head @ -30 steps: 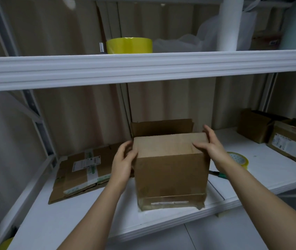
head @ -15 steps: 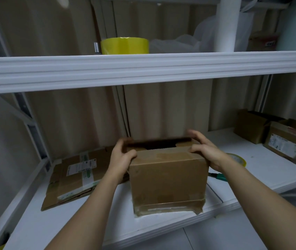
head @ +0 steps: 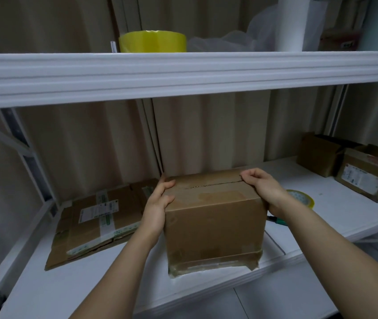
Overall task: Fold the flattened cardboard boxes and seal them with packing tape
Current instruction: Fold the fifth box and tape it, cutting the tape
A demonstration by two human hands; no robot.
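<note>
Both hands press on the top of the box (head: pixel 214 217), one at each end. Left hand (head: pixel 158 201) lies against the box's left upper edge, thumb and fingers curled over onto the top flaps. Right hand (head: pixel 264 189) sits on the right upper corner, its fingers bent over the flap ends and pressing them down.

Both top flaps lie closed and meet along a seam running left to right across the top; no tape shows over that seam. Shiny tape wraps the bottom edge of the box. It stands upright at the front edge of the lower shelf (head: pixel 344 203), about midway along it.

Left of the box, a flattened box (head: pixel 98 222) with a white label lies flat on the same shelf, reaching toward the back. Just right of the right wrist, a tape roll (head: pixel 303 198) lies flat on the shelf, and a green-tipped pen (head: pixel 277 221) pokes out from behind the forearm near the front edge. At the shelf's right end stand two more brown boxes (head: pixel 353 171), touching each other, the nearer one labelled.

On the upper shelf (head: pixel 183 72), above and left of the box, sits a wide yellow roll (head: pixel 152 41), with clear plastic bags (head: pixel 229 40) beside it to the right.
</note>
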